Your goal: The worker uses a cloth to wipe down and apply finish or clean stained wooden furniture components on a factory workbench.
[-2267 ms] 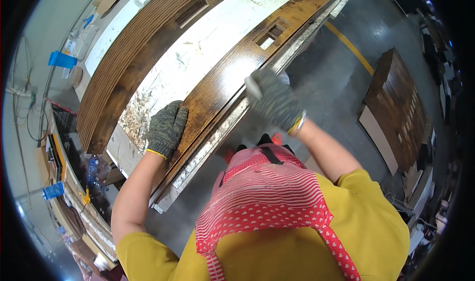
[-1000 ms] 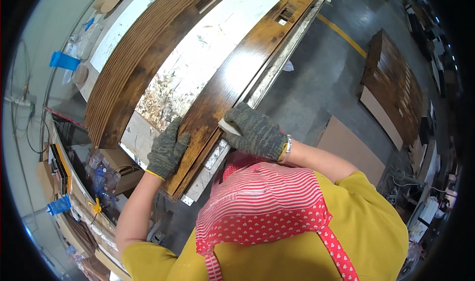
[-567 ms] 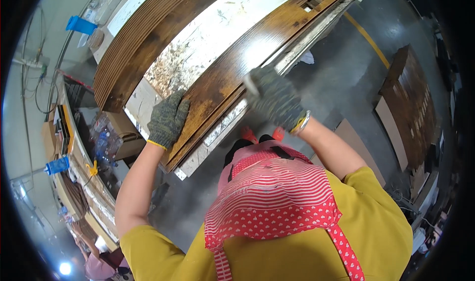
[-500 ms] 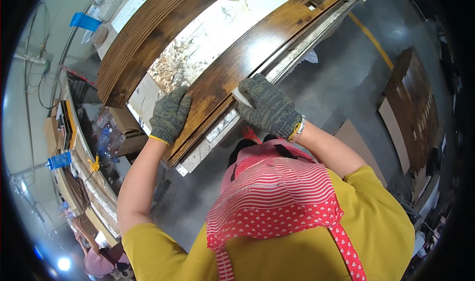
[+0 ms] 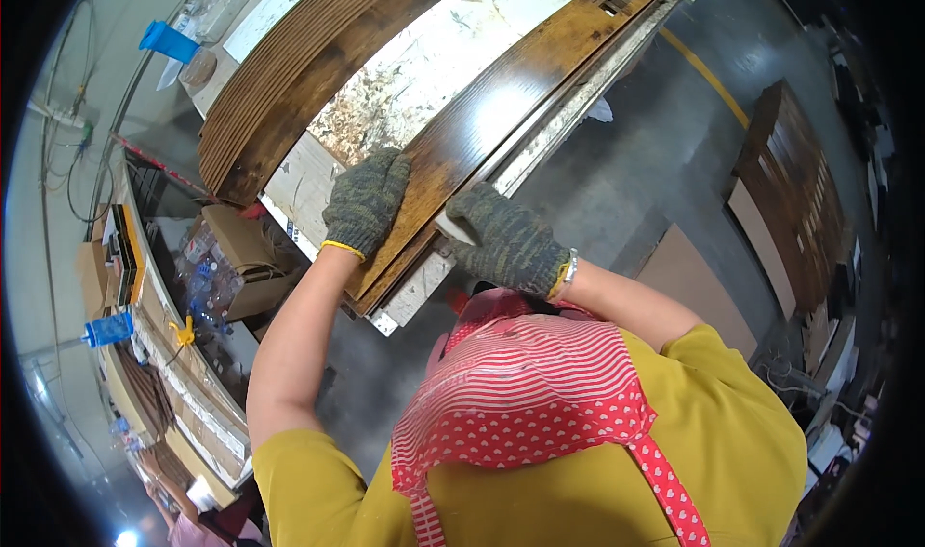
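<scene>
A long dark brown varnished plank point(image 5: 511, 104) lies lengthwise on a stained white workbench point(image 5: 443, 51). My left hand point(image 5: 366, 200), in a grey knit glove, presses down on the plank's near end with its fingers spread over the top. My right hand point(image 5: 506, 240), also gloved, sits at the plank's right edge close to the near end. It is closed around a small pale pad point(image 5: 449, 229) held against the wood. The two hands are about a hand's width apart.
A stack of brown curved boards point(image 5: 289, 75) lies along the bench's left side. Cardboard boxes point(image 5: 241, 258) sit below the bench. On the grey floor to the right are stacked dark boards point(image 5: 790, 181), a cardboard sheet point(image 5: 694, 287) and a yellow line point(image 5: 708, 75). Another person point(image 5: 183, 508) is at lower left.
My right hand has slid back and forth along the plank's edge and is now nearer me, close to the left hand. The left hand stays on the near end.
</scene>
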Demonstrator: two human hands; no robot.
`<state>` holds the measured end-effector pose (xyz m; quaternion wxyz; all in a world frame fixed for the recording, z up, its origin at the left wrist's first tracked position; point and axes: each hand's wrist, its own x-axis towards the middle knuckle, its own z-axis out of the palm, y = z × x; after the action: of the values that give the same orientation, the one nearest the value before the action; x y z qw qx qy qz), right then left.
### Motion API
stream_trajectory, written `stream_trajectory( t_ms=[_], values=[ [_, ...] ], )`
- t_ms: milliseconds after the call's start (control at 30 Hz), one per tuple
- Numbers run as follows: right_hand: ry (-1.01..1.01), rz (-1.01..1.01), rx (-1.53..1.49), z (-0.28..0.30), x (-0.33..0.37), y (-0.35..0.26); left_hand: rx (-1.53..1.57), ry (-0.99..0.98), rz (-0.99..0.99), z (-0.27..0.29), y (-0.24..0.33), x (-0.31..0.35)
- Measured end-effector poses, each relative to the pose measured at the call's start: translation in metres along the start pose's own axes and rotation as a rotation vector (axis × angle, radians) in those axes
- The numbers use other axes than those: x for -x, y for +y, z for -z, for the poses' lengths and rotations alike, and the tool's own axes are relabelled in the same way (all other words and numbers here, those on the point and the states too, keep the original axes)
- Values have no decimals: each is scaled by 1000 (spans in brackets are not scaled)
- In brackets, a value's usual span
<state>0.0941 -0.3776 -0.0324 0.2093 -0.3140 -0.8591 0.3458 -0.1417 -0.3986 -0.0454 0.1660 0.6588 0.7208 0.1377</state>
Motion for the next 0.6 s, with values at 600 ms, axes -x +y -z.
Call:
stream_trajectory(
  t_ms=[600],
  values=[
    [81,-151,-258,-74,8,-53,198,-59,-67,11,-9,-5]
  ],
)
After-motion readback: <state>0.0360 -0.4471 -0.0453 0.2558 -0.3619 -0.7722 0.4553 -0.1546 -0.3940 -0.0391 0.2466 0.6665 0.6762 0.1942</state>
